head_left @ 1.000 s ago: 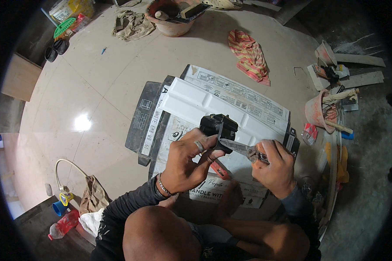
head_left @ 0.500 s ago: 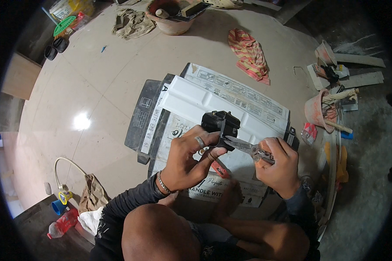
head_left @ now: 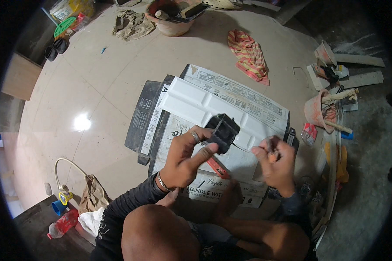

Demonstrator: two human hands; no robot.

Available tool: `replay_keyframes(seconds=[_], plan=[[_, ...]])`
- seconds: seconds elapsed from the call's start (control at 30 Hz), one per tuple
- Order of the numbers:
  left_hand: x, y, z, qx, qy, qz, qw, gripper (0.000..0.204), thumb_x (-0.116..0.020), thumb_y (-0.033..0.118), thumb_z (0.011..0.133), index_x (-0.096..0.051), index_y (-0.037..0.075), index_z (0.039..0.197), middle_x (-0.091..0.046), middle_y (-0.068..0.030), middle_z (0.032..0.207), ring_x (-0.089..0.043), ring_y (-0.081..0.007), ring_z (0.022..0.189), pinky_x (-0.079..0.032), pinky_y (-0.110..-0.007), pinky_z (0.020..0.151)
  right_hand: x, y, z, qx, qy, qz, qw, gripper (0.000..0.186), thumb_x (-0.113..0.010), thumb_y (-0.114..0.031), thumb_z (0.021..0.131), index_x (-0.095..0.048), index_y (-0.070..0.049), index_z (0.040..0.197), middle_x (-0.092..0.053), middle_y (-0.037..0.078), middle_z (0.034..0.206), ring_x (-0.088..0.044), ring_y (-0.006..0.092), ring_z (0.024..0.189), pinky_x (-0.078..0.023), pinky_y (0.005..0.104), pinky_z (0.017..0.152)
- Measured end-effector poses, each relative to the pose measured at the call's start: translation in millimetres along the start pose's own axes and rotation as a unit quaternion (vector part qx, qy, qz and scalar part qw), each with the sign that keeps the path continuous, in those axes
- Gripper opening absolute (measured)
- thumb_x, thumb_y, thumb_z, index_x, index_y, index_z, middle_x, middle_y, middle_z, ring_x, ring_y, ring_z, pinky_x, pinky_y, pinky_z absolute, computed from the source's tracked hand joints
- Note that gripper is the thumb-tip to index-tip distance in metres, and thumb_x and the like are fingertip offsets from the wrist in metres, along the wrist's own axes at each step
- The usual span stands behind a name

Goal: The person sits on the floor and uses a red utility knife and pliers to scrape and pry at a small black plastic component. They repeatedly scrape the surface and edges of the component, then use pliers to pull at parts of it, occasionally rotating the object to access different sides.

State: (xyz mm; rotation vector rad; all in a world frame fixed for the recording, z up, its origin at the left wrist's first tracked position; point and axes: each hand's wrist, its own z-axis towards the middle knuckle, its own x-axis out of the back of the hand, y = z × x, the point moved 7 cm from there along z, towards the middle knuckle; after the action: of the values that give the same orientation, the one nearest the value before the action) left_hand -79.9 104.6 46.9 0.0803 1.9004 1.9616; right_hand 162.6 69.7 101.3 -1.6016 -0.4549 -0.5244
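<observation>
My left hand point(head_left: 180, 163), a ring and a bracelet on it, pinches a black plastic box point(head_left: 226, 135) between thumb and fingers. The box is tilted and its hollow side shows. To the right, my right hand point(head_left: 281, 167) closes round pliers point(head_left: 272, 153) with orange on the grips. They are blurred and mostly covered by the fingers, apart from the box. Below the box a red utility knife point(head_left: 218, 167) lies on flattened cardboard point(head_left: 248, 167). A white ribbed panel point(head_left: 191, 96) rests on the cardboard, beyond my hands.
A striped cloth point(head_left: 250, 56) and a large tub point(head_left: 172, 27) with tools lie on the far tiled floor. At the right stands a pink bucket point(head_left: 315, 111) beside wood strips. A red bottle point(head_left: 64, 222) and a brown bag point(head_left: 93, 193) are near left.
The pliers have come away from the black box, and my right hand has turned with them. My left hand has tilted the box so its hollow side shows more.
</observation>
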Motion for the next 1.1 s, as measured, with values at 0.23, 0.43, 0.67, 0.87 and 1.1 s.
replay_keyframes(seconds=[0.23, 0.43, 0.67, 0.87, 1.1], plan=[[-9.6, -41.5, -3.7, 0.193, 0.013, -0.411, 0.891, 0.019, -0.063, 0.015, 0.100, -0.064, -0.001, 0.111, -0.072, -0.0100, 0.102, -0.070, -0.0196, 0.094, -0.056, -0.038, 0.092, 18.8, 7.0, -3.3, -0.048, -0.002, 0.078, 0.996, 0.018, -0.077, -0.015, 0.101, -0.065, -0.001, 0.096, -0.058, -0.003, 0.077, -0.050, 0.0065, 0.072, -0.043, 0.0254, 0.067], [-20.5, -44.3, -1.3, 0.228, -0.030, -0.458, 0.859, 0.047, -0.056, 0.033, 0.106, -0.064, 0.000, 0.138, -0.075, -0.0185, 0.129, -0.071, -0.0313, 0.121, -0.054, -0.045, 0.109, -5.6, 3.2, -15.0, -0.033, -0.063, 0.063, 0.995, 0.025, -0.082, -0.017, 0.097, -0.065, 0.000, 0.101, -0.061, 0.001, 0.079, -0.055, 0.0089, 0.074, -0.048, 0.0262, 0.071], [-13.0, -60.5, -8.3, 0.318, 0.048, -0.479, 0.817, 0.049, -0.055, 0.042, 0.110, -0.065, 0.006, 0.141, -0.073, -0.0153, 0.134, -0.070, -0.0316, 0.123, -0.053, -0.051, 0.110, -19.8, 9.1, -24.8, -0.052, -0.101, 0.043, 0.993, 0.031, -0.085, -0.021, 0.095, -0.065, 0.003, 0.101, -0.065, 0.005, 0.081, -0.055, 0.0087, 0.076, -0.050, 0.0280, 0.072], [-9.1, -59.7, -4.1, 0.280, 0.072, -0.447, 0.846, 0.041, -0.058, 0.041, 0.109, -0.068, 0.006, 0.128, -0.072, -0.0164, 0.128, -0.071, -0.0275, 0.117, -0.056, -0.047, 0.102, -26.8, 15.6, -31.4, -0.080, -0.119, 0.045, 0.989, 0.033, -0.084, -0.023, 0.095, -0.064, 0.003, 0.100, -0.065, 0.006, 0.083, -0.056, 0.0094, 0.078, -0.050, 0.0287, 0.071], [10.3, -8.4, -1.0, -0.079, 0.089, -0.138, 0.983, 0.038, -0.078, 0.019, 0.102, -0.048, 0.008, 0.080, -0.050, -0.0013, 0.086, -0.047, -0.0117, 0.079, -0.041, -0.031, 0.071, -25.8, -20.1, -28.0, 0.009, -0.085, 0.000, 0.996, 0.033, -0.083, -0.023, 0.095, -0.065, 0.003, 0.103, -0.071, 0.015, 0.089, -0.069, 0.0255, 0.079, -0.055, 0.0392, 0.074]])
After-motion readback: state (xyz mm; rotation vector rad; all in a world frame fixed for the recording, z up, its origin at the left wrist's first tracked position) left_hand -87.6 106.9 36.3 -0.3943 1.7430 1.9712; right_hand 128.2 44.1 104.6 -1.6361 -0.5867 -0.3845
